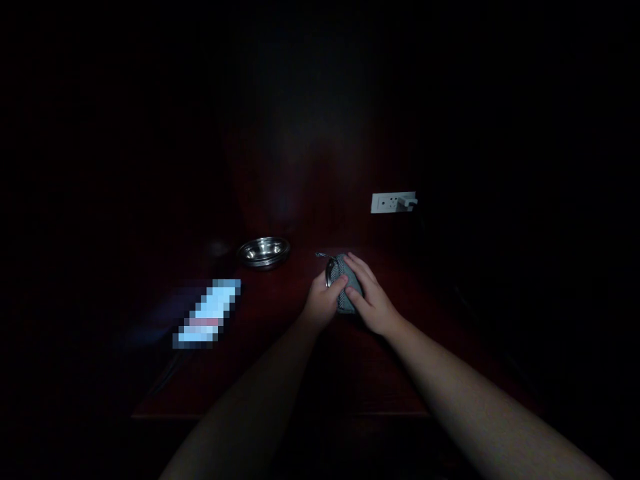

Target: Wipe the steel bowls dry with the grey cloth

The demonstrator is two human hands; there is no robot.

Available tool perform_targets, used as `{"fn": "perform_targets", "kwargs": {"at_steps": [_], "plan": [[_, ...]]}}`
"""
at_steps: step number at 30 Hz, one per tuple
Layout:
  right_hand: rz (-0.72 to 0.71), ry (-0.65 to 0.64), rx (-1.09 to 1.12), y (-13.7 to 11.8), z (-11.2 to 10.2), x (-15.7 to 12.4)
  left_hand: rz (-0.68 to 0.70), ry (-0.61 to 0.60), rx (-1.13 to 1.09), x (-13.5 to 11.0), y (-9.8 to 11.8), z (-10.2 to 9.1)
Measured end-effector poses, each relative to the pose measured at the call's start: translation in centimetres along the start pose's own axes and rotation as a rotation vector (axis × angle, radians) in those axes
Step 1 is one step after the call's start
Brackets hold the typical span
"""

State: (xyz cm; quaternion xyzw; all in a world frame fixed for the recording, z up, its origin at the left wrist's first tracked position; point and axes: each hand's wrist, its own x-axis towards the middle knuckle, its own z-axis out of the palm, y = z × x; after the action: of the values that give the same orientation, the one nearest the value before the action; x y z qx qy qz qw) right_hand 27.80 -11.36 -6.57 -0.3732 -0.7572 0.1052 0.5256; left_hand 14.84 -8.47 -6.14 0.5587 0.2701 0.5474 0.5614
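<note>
A small grey fabric pouch [342, 268] with a speckled side panel is between my hands, above the middle of the dark red table [270, 320]. From its left, my left hand [319, 305] grips it, the thumb lying on the speckled panel. My right hand [376, 305] is wrapped over the right side, thumb near the front and fingers along the far top. A shiny metal ring [328, 272] shows beside the left thumb. A short patterned cord [323, 255] sticks out at the top left. The palms hide much of the pouch.
Shiny metal bowls [264, 263], seemingly nested, stand at the back left. A bright, pixelated screen [210, 313] glows at the left. On the back wall is a white socket plate [383, 203] with a plug [407, 201] in it. Darkness hides the surroundings.
</note>
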Motion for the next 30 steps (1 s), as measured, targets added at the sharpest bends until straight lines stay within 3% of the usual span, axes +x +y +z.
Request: {"fn": "perform_targets", "kwargs": {"at_steps": [5, 11, 20, 30], "plan": [[-0.042, -0.021, -0.08, -0.6, -0.3, 0.0, 0.072, -0.023, 0.171, -0.5, -0.1, -0.2], [-0.001, 0.025, -0.019, -0.1, 0.0, 0.1, 0.121, -0.065, 0.224, -0.9, 0.2, 0.1], [0.427, 0.17, 0.374, 0.7, 0.5, 0.8, 0.072, -0.134, 0.301, -1.6, -0.6, 0.3], [0.569, 0.283, 0.652, 2.7, 1.2, 1.0, 0.128, -0.272, 0.291, -1.7, -1.7, 0.8]]}}
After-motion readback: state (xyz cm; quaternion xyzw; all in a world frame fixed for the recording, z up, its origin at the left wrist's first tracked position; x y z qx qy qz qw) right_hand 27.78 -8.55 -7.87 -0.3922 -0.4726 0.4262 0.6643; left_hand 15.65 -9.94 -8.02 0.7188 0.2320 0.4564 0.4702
